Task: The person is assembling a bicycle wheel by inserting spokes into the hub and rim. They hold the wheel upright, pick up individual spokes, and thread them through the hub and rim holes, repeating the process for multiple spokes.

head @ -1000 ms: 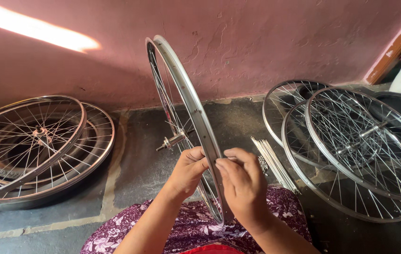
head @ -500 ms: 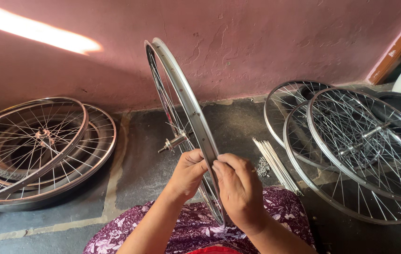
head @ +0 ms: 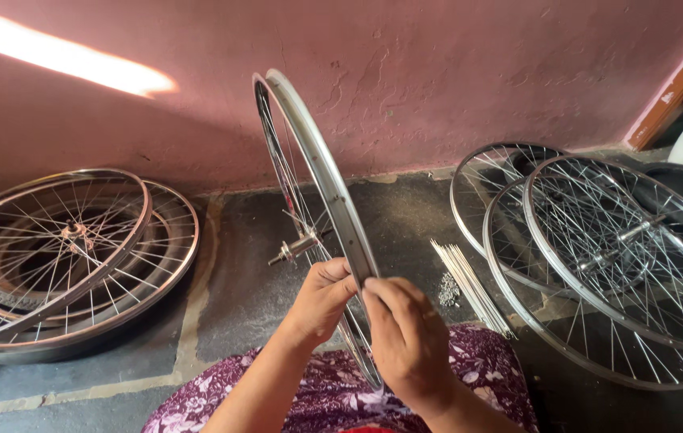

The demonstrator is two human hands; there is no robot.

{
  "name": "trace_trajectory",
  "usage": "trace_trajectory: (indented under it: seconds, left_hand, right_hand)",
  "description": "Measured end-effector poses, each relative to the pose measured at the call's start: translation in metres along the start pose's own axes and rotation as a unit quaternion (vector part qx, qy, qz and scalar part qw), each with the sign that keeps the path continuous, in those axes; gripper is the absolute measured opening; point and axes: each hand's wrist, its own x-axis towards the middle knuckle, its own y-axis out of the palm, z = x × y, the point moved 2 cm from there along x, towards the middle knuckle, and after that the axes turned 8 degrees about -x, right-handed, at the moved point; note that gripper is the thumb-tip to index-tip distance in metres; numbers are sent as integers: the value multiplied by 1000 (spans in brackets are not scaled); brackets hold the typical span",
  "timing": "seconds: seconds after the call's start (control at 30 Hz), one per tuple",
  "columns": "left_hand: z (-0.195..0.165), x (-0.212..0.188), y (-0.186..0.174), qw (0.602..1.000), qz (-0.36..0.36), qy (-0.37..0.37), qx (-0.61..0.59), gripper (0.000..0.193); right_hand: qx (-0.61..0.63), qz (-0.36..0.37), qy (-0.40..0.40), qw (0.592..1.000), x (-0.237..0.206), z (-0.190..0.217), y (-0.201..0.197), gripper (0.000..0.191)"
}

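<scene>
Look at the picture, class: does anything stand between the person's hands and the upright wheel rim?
Nothing visible does. The left hand and the right hand both already rest on the upright wheel rim, fingers against its lower edge, with no object between them.

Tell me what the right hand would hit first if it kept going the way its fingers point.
The right hand points up and left at the upright wheel rim, which its fingertips already seem to touch, just across from the left hand; depth is unclear.
</scene>
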Motion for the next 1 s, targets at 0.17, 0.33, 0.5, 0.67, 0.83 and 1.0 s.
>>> trace_trajectory:
  seconds: [0.17,0.33,0.5,0.67,0.83,1.0]
  left_hand:
    - [-8,0,-1,999,40,-15,-13,20]
    - [-7,0,0,999,20,-44,-2,23]
    - [-10,-1,5,998,15,-58,16,28]
    - [-19,-1,8,998,54,-43,0,29]
    - [-13,-2,12,998,31,-45,37,24]
    - [-11,-3,4,997,61,-40,31,22]
  right_hand:
    - [18,11,25,999,-9,-6,-1,26]
    - [47,12,50,998,-15,-9,5,31]
    - [40,4,65,997,-14,-9,3,31]
    - [43,10,56,997,-23,-12,0,31]
    - [144,-5,97,985,-52,-23,20,41]
    - [426,-91,89,896,-107,-23,46,83]
